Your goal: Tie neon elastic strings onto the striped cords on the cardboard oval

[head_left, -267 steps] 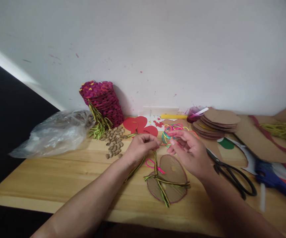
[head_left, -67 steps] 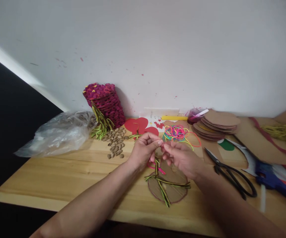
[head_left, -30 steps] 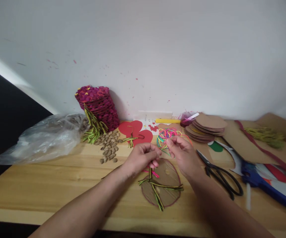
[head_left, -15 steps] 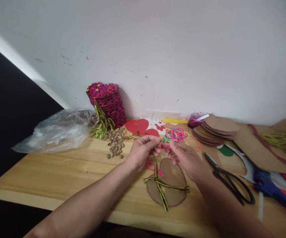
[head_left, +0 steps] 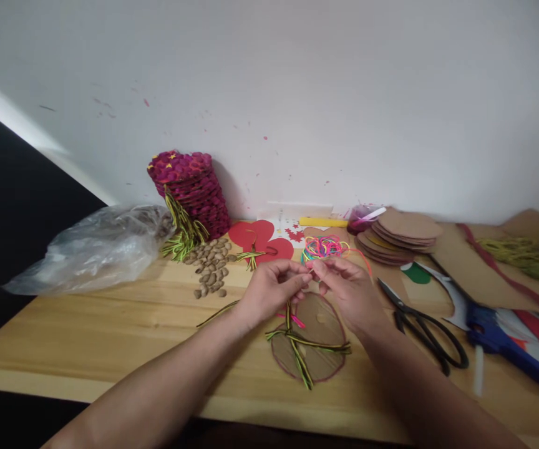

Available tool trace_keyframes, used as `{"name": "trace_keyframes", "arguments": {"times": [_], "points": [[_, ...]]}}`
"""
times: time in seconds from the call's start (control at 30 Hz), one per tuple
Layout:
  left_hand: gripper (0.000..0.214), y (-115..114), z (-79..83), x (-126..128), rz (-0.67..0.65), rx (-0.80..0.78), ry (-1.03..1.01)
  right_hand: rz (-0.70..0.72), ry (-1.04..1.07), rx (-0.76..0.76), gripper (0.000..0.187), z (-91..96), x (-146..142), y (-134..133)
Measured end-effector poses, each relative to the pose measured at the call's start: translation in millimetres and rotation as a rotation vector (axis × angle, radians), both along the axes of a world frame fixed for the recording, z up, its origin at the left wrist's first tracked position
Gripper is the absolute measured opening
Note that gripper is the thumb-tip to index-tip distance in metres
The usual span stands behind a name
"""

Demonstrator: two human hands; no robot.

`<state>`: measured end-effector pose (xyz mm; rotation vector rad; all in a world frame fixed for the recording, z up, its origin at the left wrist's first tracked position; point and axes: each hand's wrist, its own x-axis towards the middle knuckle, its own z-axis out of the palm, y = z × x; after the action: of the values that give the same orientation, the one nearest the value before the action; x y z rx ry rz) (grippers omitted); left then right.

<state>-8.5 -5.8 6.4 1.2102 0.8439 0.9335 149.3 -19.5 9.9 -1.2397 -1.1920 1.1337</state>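
My left hand and my right hand meet fingertip to fingertip over the wooden table. Both are closed in a pinch on a thin pink cord, mostly hidden by the fingers; its lower end hangs near a cardboard piece. That brown cardboard piece, rounded with a dark red edge, lies just below my hands. Black-and-green strands cross over it in an X-like shape. Another dark strand pokes out left of my left wrist. Beyond my fingers sits a tangle of multicoloured cord.
Black scissors and a blue glue gun lie right. Stacked cardboard discs stand behind them. Pistachio-like shells, a clear plastic bag, a purple decorated cylinder and red paper hearts are left and back.
My view has shifted slightly right. The pink loop beside the strands has shrunk to a short end, and my hands have moved closer together. A dark strand now shows by my left wrist.
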Motion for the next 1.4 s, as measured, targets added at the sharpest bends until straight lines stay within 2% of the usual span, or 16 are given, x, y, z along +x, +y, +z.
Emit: {"name": "trace_keyframes", "arguments": {"times": [0.27,0.47,0.6,0.77,1.0,1.07,1.17,1.23,1.33,1.4], "points": [[0.027,-4,-5.3,0,0.022,0.171,0.136,-0.033,-0.117,0.140,0.031,4.0,1,-3],[0.028,-2,-0.8,-2,-0.032,0.105,0.150,-0.015,-0.025,0.137,0.028,-0.4,3,-1],[0.030,0,-0.5,-4,-0.038,0.159,0.216,-0.004,0.151,0.162,0.021,-2.8,6,2],[0.035,6,-7.1,-7,-0.131,0.072,0.178,0.015,0.379,0.176,0.013,-1.1,10,5],[0.039,11,-9.1,-12,-0.280,-0.060,0.241,0.047,0.427,0.178,0.018,6.1,13,5],[0.034,11,-8.4,-12,-0.213,0.002,0.285,0.057,0.415,0.158,0.018,6.9,12,3],[0.029,11,-5.7,-11,0.063,0.181,0.244,0.065,0.377,0.130,0.019,6.4,10,2],[0.027,11,-2.4,-11,0.192,0.295,0.170,0.085,0.346,0.106,0.020,5.6,9,0],[0.022,10,3.4,-13,0.184,0.454,0.147,0.127,0.315,0.051,0.023,4.6,7,-2],[0.029,9,5.3,-12,0.119,0.478,0.167,0.157,0.307,0.015,0.024,4.2,6,-3]]}}
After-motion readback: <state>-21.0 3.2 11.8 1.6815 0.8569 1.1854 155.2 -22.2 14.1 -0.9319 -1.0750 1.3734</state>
